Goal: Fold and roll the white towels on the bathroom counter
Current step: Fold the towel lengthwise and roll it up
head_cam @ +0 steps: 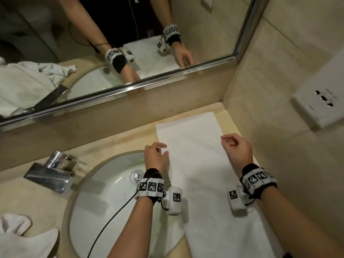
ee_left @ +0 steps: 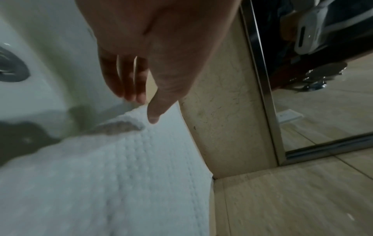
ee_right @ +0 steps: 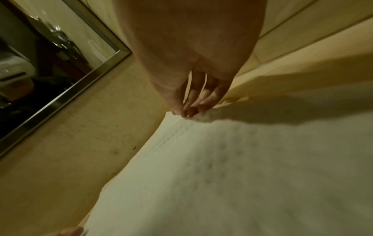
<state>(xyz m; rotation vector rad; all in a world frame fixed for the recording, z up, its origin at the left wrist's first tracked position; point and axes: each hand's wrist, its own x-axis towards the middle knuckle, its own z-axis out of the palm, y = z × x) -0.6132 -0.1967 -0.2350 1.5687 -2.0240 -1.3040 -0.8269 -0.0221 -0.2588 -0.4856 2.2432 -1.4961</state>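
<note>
Left hand [head_cam: 155,158] loose, fingers over towel [head_cam: 193,164] left edge, holding nothing. Towel flat on tabletop [head_cam: 119,138], 3 o'clock of sink [head_cam: 104,183]; looks soft, light, floppy, so grab corners. Right hand [head_cam: 236,150] curled at right edge, grip unclear.

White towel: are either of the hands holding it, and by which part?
The right hand pinches the white towel at its right long edge. The left hand hovers over the left edge with relaxed fingers, gripping nothing.

Towel [head_cam: 195,164] near end cut off; crumpled towels [head_cam: 22,237] cropped.
</note>
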